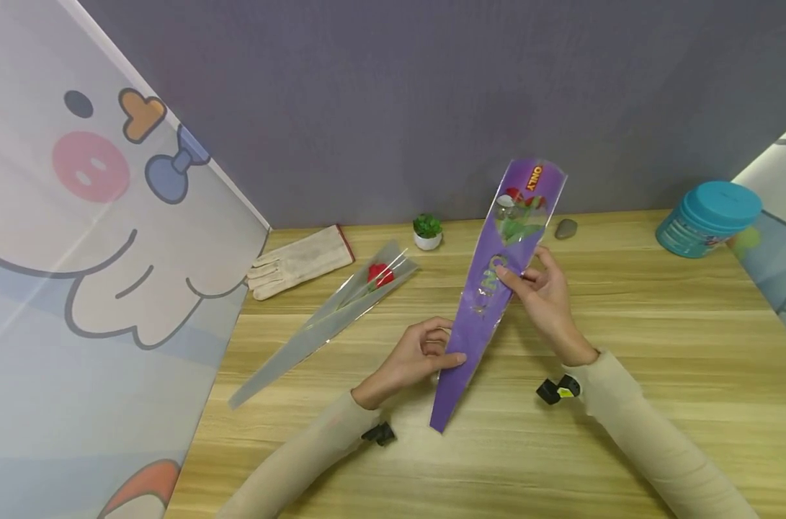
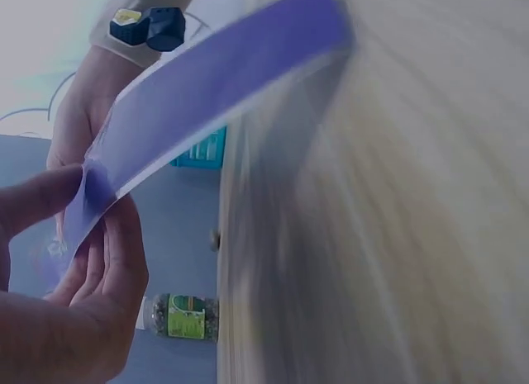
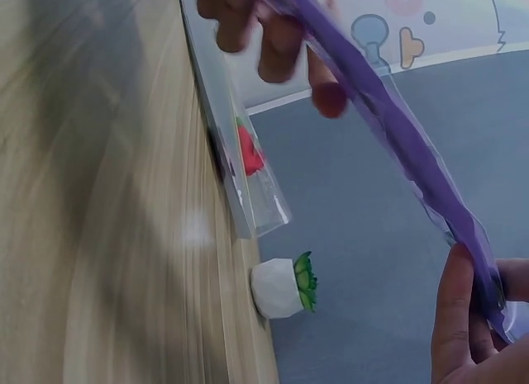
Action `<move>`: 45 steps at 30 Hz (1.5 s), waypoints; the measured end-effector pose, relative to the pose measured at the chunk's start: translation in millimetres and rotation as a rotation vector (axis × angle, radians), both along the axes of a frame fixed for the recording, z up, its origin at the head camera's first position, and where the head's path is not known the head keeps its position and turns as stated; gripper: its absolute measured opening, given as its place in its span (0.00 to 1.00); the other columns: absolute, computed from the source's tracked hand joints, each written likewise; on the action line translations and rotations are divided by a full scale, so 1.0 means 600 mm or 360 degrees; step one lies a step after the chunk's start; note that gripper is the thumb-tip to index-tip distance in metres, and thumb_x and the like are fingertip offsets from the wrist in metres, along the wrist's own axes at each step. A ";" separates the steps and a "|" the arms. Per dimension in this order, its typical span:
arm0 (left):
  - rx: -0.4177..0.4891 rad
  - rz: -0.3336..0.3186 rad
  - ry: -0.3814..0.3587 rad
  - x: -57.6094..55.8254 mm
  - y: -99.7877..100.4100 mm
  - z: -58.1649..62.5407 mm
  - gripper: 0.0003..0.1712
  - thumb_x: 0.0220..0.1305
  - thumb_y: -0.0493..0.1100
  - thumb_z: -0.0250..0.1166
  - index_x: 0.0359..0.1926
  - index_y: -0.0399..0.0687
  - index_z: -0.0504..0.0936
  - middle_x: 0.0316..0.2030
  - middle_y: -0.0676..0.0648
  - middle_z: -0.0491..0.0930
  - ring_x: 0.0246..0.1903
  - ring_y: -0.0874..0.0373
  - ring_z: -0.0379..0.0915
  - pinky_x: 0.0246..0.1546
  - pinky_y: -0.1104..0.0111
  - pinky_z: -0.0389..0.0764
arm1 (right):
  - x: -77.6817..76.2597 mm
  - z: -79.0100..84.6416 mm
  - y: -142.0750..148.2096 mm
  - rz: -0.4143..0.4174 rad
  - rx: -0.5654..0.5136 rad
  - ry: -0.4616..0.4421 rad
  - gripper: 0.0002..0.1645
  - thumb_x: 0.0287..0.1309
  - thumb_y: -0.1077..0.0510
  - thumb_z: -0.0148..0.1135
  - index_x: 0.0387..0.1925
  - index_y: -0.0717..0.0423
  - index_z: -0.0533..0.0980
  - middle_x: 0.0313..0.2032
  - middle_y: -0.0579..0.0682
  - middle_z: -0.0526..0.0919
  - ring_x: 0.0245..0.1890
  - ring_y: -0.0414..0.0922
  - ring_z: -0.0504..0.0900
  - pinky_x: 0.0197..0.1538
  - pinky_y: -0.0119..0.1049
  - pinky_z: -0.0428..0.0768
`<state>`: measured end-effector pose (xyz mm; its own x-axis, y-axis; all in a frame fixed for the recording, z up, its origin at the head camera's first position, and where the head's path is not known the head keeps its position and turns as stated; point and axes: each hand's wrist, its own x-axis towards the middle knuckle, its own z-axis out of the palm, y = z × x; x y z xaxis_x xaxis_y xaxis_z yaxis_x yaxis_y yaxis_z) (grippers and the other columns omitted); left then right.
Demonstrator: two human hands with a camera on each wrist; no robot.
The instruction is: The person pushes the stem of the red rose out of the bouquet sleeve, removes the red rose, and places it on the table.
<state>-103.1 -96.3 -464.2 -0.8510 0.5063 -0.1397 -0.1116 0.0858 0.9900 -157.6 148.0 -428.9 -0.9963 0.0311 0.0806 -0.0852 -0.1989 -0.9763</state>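
Observation:
A long, tapering purple flower sleeve [image 1: 472, 317] with gold lettering is held tilted above the table between both hands. Through its clear upper part, red and green show, but whether a flower lies inside I cannot tell. My left hand [image 1: 425, 357] pinches the narrow lower part, thumb on the front and fingers behind. Higher up, my right hand [image 1: 545, 299] grips the right edge near the lettering, its thumb across the front. To the left, a single red rose [image 1: 380, 274] lies in a clear and grey sleeve [image 1: 302, 353] on the table.
Along the back stand a small potted plant [image 1: 427, 231], a grey stone [image 1: 566, 229] and a turquoise lidded tub [image 1: 707, 220]. A pale work glove [image 1: 300, 263] lies at back left. The left wrist view shows a green-labelled jar [image 2: 187, 317]. A grey wall [image 1: 367, 108] closes the back.

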 end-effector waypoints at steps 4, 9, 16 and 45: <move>0.0095 0.0031 -0.0065 -0.005 0.007 0.004 0.26 0.62 0.30 0.72 0.61 0.37 0.78 0.39 0.54 0.86 0.37 0.66 0.85 0.41 0.73 0.84 | 0.001 0.000 -0.004 0.0001 0.0012 0.0015 0.22 0.67 0.67 0.67 0.56 0.46 0.72 0.33 0.38 0.92 0.30 0.35 0.90 0.34 0.30 0.88; 0.0142 0.0035 -0.0137 -0.008 0.010 0.008 0.27 0.61 0.28 0.72 0.61 0.36 0.78 0.42 0.52 0.87 0.40 0.63 0.86 0.41 0.72 0.85 | 0.001 -0.001 -0.005 0.0011 0.0030 0.0031 0.22 0.67 0.67 0.67 0.57 0.47 0.72 0.34 0.37 0.92 0.30 0.35 0.90 0.34 0.30 0.88; 0.0087 0.0013 -0.0155 -0.010 0.014 0.007 0.28 0.59 0.29 0.74 0.60 0.39 0.79 0.49 0.42 0.88 0.43 0.62 0.87 0.43 0.69 0.86 | 0.000 -0.003 -0.005 0.0019 0.0045 0.0033 0.23 0.67 0.66 0.67 0.58 0.47 0.72 0.35 0.36 0.92 0.31 0.35 0.91 0.35 0.30 0.88; 0.0166 0.0094 -0.0146 0.003 0.028 -0.006 0.28 0.57 0.23 0.72 0.59 0.33 0.77 0.46 0.42 0.88 0.38 0.65 0.86 0.40 0.72 0.86 | 0.010 -0.011 0.000 0.0066 0.0196 0.0029 0.33 0.62 0.68 0.71 0.64 0.49 0.69 0.39 0.32 0.91 0.37 0.34 0.91 0.40 0.31 0.89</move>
